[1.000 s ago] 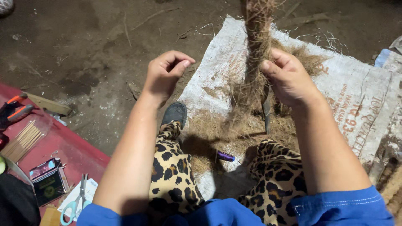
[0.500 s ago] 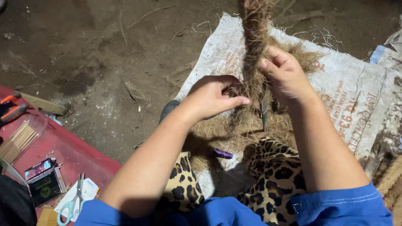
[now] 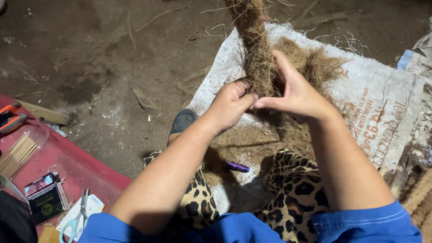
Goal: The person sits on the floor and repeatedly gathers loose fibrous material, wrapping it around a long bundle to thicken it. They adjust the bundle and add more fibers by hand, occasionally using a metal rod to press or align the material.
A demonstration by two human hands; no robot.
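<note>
A thick twisted rope of brown coir fibre [image 3: 254, 42] runs up out of the top of the view. My left hand [image 3: 230, 105] pinches loose fibre at the rope's lower end, fingers closed on it. My right hand [image 3: 298, 92] grips the same end from the right, thumb pointing up along the rope. Both hands touch at the fingertips. Loose coir fibre [image 3: 321, 63] lies heaped on a white woven sack [image 3: 382, 90] under the hands. My legs in leopard-print trousers [image 3: 297, 184] are below.
A dark shoe [image 3: 182, 120] rests at the sack's edge on the dirt floor [image 3: 99, 63]. A small purple object [image 3: 236, 167] lies between my legs. At left, a red surface [image 3: 74, 164] holds sticks [image 3: 17, 155], scissors [image 3: 74, 220], a small box [image 3: 45, 198] and orange pliers [image 3: 11, 120].
My left hand came from open air at the left across to the rope's lower end and closed on the fibre beside my right hand, which stayed on the rope.
</note>
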